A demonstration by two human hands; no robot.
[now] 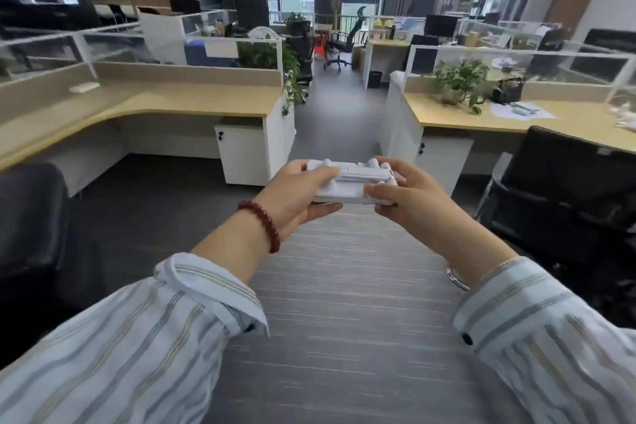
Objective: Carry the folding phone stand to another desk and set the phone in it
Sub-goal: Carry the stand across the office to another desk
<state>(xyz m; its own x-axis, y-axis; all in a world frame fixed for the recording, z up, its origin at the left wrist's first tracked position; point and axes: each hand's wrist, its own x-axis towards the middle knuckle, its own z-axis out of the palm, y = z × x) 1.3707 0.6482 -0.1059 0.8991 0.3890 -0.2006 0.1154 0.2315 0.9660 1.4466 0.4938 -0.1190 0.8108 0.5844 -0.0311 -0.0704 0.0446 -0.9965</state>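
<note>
grey carpet (344,320) runs up an office aisle toward tall windows at 12 o'clock, with cubicle rows on both sides. at 10 o'clock a light wood surface (192,101) curves along a beige partition, a white drawer unit (241,155) tucked under its end and a trailing plant (290,79) hanging off its corner. at 2 o'clock another wood surface (509,119) carries a leafy potted plant (459,81), a dark bag (508,90) and some papers (519,110). black office chairs sit at 9 o'clock (31,234) and 3 o'clock (564,196).

near the centre, both hands hold the white folding phone stand (349,182) in the air above the aisle, folded flat. the left hand (299,193) clamps its left end, thumb on top and fingers beneath; a red bead bracelet (263,224) circles that wrist. the right hand (409,196) grips the right end, fingers curled over the top edge, a silver bangle (456,280) on that wrist. striped shirt sleeves (155,337) cover both forearms. no phone can be made out.
</note>
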